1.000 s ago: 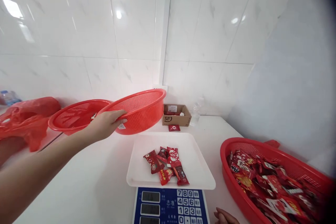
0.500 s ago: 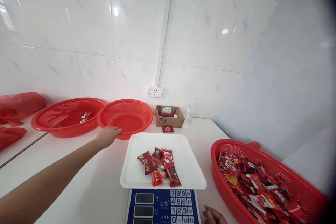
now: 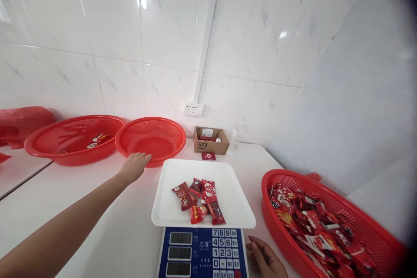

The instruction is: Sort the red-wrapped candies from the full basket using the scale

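Left hand (image 3: 134, 166) lies open, fingers loose against the near rim of the empty red basket (image 3: 150, 139) set behind the scale tray (image 3: 169, 213), while the right hand (image 3: 265, 258) rests flat, holding nothing, beside the keypad (image 3: 224, 254).

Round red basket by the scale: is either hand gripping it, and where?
Nothing is gripped. The left hand lies open with fingertips at the near rim of the round red basket, which sits on the table. The right hand rests empty beside the scale.
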Motion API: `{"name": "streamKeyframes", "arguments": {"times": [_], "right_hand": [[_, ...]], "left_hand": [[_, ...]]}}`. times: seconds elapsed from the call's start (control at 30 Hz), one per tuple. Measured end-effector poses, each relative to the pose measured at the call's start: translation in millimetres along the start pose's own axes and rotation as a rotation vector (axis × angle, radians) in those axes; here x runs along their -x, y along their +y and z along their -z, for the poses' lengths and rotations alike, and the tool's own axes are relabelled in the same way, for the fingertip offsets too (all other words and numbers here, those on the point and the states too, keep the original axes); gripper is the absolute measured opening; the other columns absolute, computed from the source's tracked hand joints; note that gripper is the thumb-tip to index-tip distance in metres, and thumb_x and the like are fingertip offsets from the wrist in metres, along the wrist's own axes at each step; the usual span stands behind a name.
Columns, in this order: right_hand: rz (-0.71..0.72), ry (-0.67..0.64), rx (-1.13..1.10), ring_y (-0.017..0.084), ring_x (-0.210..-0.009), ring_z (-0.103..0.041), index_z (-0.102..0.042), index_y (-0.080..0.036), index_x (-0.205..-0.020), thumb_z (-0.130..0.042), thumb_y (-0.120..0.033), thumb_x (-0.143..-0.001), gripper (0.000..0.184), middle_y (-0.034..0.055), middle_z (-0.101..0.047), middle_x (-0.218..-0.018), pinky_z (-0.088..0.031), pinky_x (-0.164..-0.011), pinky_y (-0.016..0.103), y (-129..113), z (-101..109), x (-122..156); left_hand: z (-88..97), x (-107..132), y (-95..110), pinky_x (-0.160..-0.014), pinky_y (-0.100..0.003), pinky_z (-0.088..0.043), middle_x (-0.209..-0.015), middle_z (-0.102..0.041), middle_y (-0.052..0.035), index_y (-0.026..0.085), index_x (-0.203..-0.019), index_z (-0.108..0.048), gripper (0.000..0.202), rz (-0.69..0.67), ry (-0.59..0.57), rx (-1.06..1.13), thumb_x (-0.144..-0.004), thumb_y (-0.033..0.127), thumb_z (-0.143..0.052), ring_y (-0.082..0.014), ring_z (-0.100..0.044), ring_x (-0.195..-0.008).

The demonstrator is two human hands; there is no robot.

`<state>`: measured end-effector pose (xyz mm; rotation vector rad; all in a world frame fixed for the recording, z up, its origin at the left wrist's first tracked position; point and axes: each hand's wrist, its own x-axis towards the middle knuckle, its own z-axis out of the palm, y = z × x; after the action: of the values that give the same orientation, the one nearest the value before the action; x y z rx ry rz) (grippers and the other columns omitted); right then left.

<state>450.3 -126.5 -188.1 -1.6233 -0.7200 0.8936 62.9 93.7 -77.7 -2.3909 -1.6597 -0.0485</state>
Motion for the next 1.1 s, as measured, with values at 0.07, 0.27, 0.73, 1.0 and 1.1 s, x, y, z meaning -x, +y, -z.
{"name": "streamKeyframes", "arguments": {"times": [0.07,0.27,0.73,1.0,1.1], "right_hand": [[-0.041,-0.046,-0.021,0.019,-0.058,-0.062,-0.069,-0.018,-0.084,-0.070,-0.059,-0.054,0.051,0.0036,-0.070,-0.070,-0.052,-0.054,0.027,3,1,-2],[-0.008,-0.012,0.014,0.019,-0.060,-0.063,-0.068,-0.019,-0.084,-0.069,-0.058,-0.056,0.048,0.0026,-0.070,-0.069,-0.054,-0.057,0.028,7,1,-1],[-0.019,-0.025,0.125,0.022,-0.070,-0.066,-0.066,-0.018,-0.088,-0.063,-0.063,-0.059,0.053,0.0035,-0.070,-0.073,-0.056,-0.066,0.029,7,0,3],[0.029,0.031,0.139,0.022,-0.070,-0.066,-0.066,-0.017,-0.088,-0.063,-0.061,-0.058,0.054,0.0054,-0.070,-0.078,-0.055,-0.064,0.030,1,-6,8],[0.071,0.151,0.102,0.020,-0.066,-0.062,-0.063,-0.015,-0.095,-0.063,-0.060,-0.061,0.056,0.0049,-0.068,-0.076,-0.053,-0.060,0.029,-7,-10,13]], "left_hand": [[2.5,1,3,-0.075,-0.035,-0.038,-0.084,-0.063,-0.0087,0.018,-0.093,-0.057,0.036,0.009,-0.002,0.000,-0.075,-0.004,-0.035,-0.0229,-0.057,-0.082],[19.6,-5,19,-0.070,-0.034,-0.037,-0.084,-0.064,-0.0084,0.018,-0.094,-0.055,0.028,0.012,0.009,0.014,-0.084,0.005,-0.033,-0.0233,-0.059,-0.080],[29.8,-32,21,-0.065,-0.032,-0.040,-0.089,-0.066,-0.0097,0.019,-0.098,-0.053,0.025,0.090,0.063,0.110,-0.093,0.024,-0.029,-0.0244,-0.063,-0.080],[8.8,-7,9,-0.087,-0.040,-0.041,-0.109,-0.062,-0.0136,0.018,-0.115,-0.053,0.034,-0.021,0.119,0.217,-0.087,0.016,-0.034,-0.0281,-0.056,-0.104],[21.5,6,29,-0.101,-0.040,-0.033,-0.130,-0.050,-0.0133,0.016,-0.128,-0.044,0.040,-0.090,0.193,0.308,-0.092,0.022,-0.027,-0.0256,-0.043,-0.122]]}}
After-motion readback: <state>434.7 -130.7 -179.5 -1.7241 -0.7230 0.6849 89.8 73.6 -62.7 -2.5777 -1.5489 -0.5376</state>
